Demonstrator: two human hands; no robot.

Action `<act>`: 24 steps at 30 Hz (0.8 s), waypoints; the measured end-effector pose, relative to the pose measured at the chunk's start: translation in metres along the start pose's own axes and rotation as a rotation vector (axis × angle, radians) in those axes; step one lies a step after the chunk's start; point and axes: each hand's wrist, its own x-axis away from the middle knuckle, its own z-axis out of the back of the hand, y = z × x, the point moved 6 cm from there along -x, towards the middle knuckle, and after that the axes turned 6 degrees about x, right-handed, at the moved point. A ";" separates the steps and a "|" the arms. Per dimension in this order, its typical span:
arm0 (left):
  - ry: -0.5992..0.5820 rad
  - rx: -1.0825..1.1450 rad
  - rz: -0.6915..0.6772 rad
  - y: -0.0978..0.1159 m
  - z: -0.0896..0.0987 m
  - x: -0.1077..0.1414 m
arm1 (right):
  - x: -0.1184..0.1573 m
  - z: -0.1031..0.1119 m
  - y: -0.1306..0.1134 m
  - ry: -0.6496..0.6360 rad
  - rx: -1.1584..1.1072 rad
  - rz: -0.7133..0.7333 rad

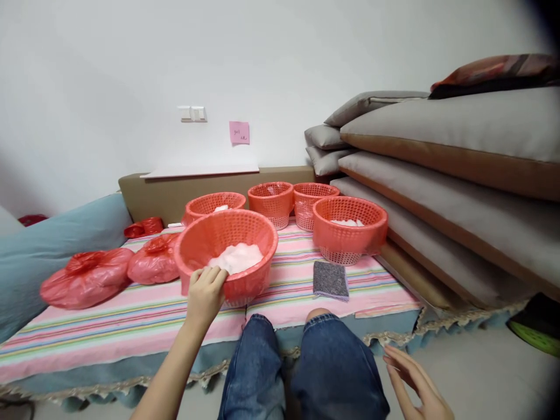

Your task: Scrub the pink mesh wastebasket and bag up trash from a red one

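My left hand [207, 290] has its fingers curled over the near rim of a red plastic basket [258, 279], which is tilted a little toward me. The basket is lined with a thin red bag, and a white fluffy mass [236, 258] lies in it. Off the edge of the seat at the lower right, my right hand [415, 382] hangs with its fingers apart, holding nothing. Right of the held basket stands another lined red basket [350, 217] with white stuff inside. A grey cloth pad [331, 280] lies in front of it.
Behind stand more red baskets [271, 195]. Tied red plastic bags [90, 277] rest at the left on the striped cloth [131, 315], near a red roll [144, 227]. Stacked grey cushions [437, 169] rise on the right. A pink note [239, 133] sticks to the wall.
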 end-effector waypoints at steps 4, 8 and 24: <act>0.013 0.117 -0.065 0.036 -0.016 -0.025 | -0.002 -0.021 -0.028 -0.048 -0.107 0.128; -0.012 0.249 -0.085 0.062 -0.048 -0.041 | -0.007 -0.039 -0.040 -0.133 -0.150 0.203; 0.204 0.737 0.116 0.022 -0.109 -0.056 | -0.159 -0.154 -0.093 -0.211 -0.501 -0.066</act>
